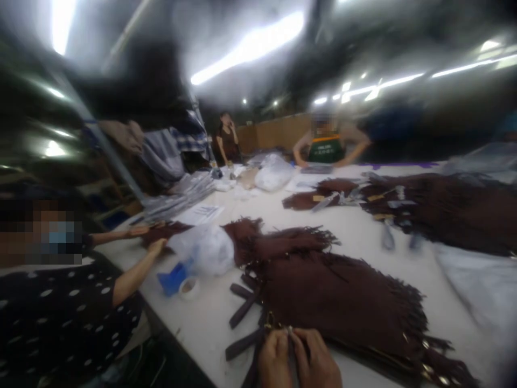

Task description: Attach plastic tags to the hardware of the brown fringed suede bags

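Observation:
At the near table edge, my left hand (276, 357) and my right hand (317, 357) are side by side, fingers closed in a pinch. Between them runs a dark strap (293, 360) with a small shiny piece at its top end; its exact form is blurred. Just beyond lies a dark brown fringed handbag (335, 293) with gold-coloured hardware and a zip along its near edge. More dark straps (242, 345) spread out to the left of my left hand.
On the white table (226, 323) are a tape roll (188, 288), a blue piece (172, 279), a stuffed clear plastic bag (210, 249) and more brown fringed bags (456, 207). A co-worker in a dotted top (60, 318) reaches in at left; another person (326, 148) stands across.

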`<action>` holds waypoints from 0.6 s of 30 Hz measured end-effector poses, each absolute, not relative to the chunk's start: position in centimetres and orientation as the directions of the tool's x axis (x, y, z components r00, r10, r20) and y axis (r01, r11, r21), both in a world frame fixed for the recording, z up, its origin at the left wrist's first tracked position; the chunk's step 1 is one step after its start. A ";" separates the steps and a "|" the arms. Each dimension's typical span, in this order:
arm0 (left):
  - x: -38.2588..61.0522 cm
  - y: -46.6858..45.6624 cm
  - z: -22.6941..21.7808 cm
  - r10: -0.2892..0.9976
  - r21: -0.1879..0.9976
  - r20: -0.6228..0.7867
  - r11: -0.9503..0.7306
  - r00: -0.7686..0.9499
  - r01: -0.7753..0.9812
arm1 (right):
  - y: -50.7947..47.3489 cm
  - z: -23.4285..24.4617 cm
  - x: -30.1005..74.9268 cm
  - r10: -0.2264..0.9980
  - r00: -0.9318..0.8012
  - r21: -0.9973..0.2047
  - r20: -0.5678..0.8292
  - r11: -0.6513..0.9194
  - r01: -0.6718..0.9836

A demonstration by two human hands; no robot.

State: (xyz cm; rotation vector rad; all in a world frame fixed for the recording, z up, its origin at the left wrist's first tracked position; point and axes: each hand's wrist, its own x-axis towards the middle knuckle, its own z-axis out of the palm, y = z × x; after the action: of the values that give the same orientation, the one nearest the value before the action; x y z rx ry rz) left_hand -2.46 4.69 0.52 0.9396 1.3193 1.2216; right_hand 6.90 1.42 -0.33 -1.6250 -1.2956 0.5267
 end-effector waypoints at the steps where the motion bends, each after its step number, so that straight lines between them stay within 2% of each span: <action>1: -2.4 3.9 0.1 0.976 0.979 -0.189 0.178 -0.110 -0.103 | 1.4 -0.7 7.0 0.921 0.328 -0.875 0.212 0.030 0.483; 6: -2.7 3.5 -0.3 0.939 0.897 -0.345 0.334 0.016 -0.289 | 1.2 -0.6 7.2 0.918 0.384 -0.923 0.100 -0.059 0.380; 11: -2.6 3.8 -0.2 0.916 0.804 -0.397 0.378 0.059 -0.459 | 1.2 -0.5 7.2 0.911 0.392 -0.921 0.132 -0.033 0.388; 14: -2.4 3.8 -0.6 0.917 0.816 -0.398 0.359 0.009 -0.452 | 1.3 -0.7 7.2 0.909 0.396 -0.914 0.134 -0.041 0.404; 18: -2.1 3.9 -0.9 0.941 0.907 -0.319 0.269 -0.112 -0.325 | 1.2 -0.8 7.0 0.915 0.384 -0.908 0.122 -0.054 0.416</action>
State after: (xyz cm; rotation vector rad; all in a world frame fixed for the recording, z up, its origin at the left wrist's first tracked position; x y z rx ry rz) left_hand -2.12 3.88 -0.88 0.6799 1.2190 1.2265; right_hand 6.99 1.24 -0.76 -1.6531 -1.1961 0.6315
